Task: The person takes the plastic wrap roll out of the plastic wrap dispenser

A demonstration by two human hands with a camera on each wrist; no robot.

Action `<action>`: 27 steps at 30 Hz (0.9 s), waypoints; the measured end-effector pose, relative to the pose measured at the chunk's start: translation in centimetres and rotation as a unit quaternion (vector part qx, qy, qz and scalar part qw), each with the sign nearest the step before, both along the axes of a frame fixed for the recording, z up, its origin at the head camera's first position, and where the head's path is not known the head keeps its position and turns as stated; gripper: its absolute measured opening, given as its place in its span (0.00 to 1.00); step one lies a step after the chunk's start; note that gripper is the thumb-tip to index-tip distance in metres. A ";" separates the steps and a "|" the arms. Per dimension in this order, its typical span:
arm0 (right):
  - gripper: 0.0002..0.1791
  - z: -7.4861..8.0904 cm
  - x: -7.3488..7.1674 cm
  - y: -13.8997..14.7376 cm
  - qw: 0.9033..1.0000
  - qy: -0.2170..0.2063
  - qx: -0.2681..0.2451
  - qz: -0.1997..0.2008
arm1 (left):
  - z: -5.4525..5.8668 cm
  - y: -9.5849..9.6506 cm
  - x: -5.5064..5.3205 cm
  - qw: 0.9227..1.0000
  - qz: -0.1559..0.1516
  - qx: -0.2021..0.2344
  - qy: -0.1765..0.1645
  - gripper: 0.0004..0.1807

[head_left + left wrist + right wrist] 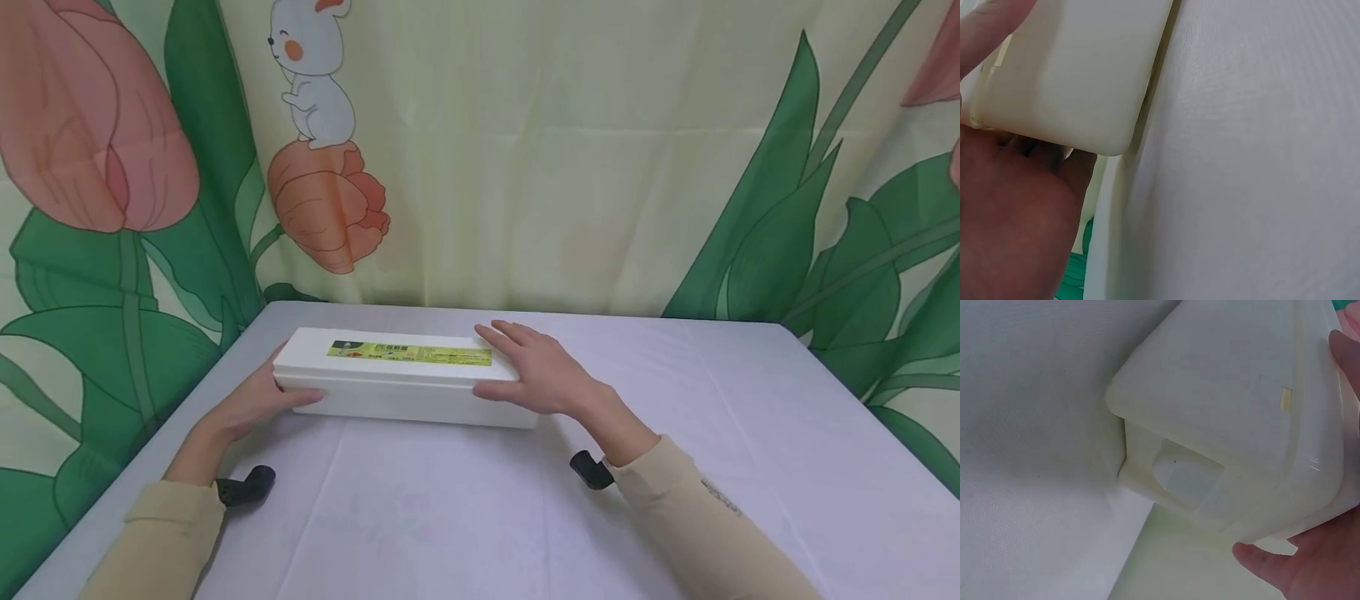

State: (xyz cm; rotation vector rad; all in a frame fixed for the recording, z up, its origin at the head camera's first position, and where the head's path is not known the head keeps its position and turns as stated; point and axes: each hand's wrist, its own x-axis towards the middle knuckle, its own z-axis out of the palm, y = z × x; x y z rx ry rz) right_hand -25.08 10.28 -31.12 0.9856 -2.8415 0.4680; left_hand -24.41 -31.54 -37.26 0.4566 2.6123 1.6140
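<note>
A long white plastic box [405, 402] with a lid and a yellow-green printed label [408, 353] lies crosswise on the white-covered table. Its left end is gripped by my left hand [258, 392], thumb along the front and fingers behind the end. In the left wrist view, that hand [1016, 206] reaches round the box's end [1085, 81]. Over the right end spreads my right hand [543, 371], with straight fingers across the lid and the thumb at the front edge. The right wrist view shows a recess [1188, 472] in the box's end, and the right hand [1329, 556] beside it.
White cloth covers the table [427, 517]. Behind it hangs a curtain [525, 167] printed with tulips and a rabbit. Black wrist devices [246, 487] stick out from both beige sleeves [157, 533].
</note>
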 end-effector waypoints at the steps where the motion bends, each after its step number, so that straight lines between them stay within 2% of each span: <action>1: 0.47 0.0 -0.1 0.0 1.000 -0.004 0.001 0.002 | 0.0 0.0 0.0 1.000 0.003 -0.004 0.000 0.53; 15: 0.47 0.7 -0.8 -0.1 0.999 -0.029 0.038 0.014 | 0.3 0.1 0.1 1.000 0.008 -0.025 0.004 0.51; 27: 0.43 -0.4 -0.8 0.0 1.000 -0.017 0.004 0.018 | 0.1 0.3 0.1 1.000 0.010 -0.021 -0.001 0.52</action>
